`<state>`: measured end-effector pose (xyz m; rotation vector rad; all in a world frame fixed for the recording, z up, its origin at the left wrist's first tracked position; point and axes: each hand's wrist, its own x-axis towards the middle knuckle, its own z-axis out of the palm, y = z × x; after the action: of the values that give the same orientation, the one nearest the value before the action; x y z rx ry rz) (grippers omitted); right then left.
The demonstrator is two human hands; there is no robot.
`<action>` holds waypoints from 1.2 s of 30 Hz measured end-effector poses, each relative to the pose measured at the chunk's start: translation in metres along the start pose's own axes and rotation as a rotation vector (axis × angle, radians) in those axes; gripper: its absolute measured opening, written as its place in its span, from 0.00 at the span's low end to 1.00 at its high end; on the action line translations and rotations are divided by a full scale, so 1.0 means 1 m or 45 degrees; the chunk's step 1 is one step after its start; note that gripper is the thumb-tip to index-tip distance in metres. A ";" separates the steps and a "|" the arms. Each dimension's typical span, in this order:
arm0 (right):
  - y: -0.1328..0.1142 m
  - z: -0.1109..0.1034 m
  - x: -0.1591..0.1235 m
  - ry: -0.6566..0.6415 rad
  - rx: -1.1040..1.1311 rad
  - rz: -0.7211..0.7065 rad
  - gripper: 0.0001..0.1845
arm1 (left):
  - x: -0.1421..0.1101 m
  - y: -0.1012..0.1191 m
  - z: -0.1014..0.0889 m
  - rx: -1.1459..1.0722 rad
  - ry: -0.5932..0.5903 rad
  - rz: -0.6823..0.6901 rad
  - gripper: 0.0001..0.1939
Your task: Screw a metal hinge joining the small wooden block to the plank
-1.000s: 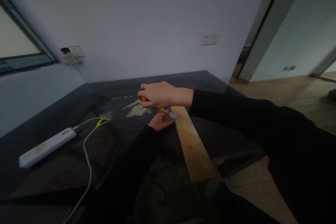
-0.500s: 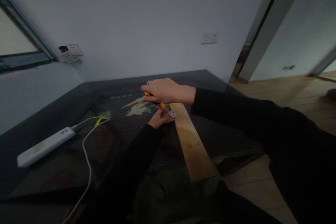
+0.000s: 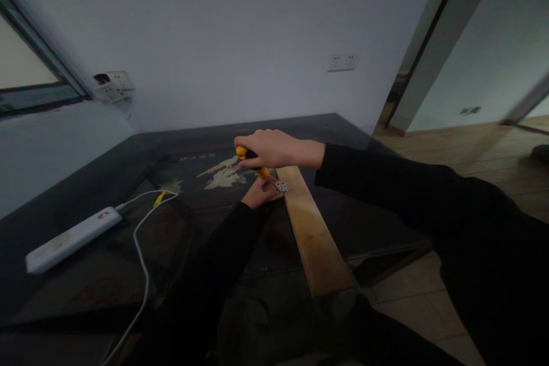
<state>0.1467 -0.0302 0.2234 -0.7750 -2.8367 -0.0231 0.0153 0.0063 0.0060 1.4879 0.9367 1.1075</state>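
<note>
My right hand (image 3: pixel 274 148) is wrapped round the yellow and black handle of a screwdriver (image 3: pixel 263 173), which slants down to the right. The screwdriver's tip meets a small metal hinge (image 3: pixel 282 186) at the left edge of a long wooden board (image 3: pixel 313 229). Low beside that tip, my left hand (image 3: pixel 258 193) has its fingers closed next to the hinge, over a bit of wood at the board's side. What the left fingers pinch is hidden. The board lies on a dark table, its near end towards me.
The dark glossy table (image 3: pixel 369 223) with a flower print stands against a wall. A white power strip (image 3: pixel 72 240) lies at left, with a white cable (image 3: pixel 143 263) carrying a yellow tag. Wall sockets (image 3: pixel 342 62) are above the table, and a tiled floor shows at right.
My right hand has shifted slightly to the right and turned on the handle, so more of its yellow end shows. My left hand, the hinge and the board stay in place.
</note>
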 end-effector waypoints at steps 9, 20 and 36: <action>0.001 0.002 0.005 -0.007 -0.011 -0.039 0.19 | 0.003 -0.005 -0.001 0.030 -0.004 -0.011 0.18; -0.005 -0.002 0.003 -0.022 -0.007 -0.010 0.18 | -0.001 0.009 0.004 0.096 0.014 -0.020 0.18; 0.062 -0.015 -0.060 0.671 0.556 0.430 0.16 | -0.006 0.003 -0.001 0.429 0.168 0.092 0.20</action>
<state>0.2315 -0.0074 0.2240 -0.9581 -2.0858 0.3710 0.0129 0.0006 0.0078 1.7475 1.2156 1.1516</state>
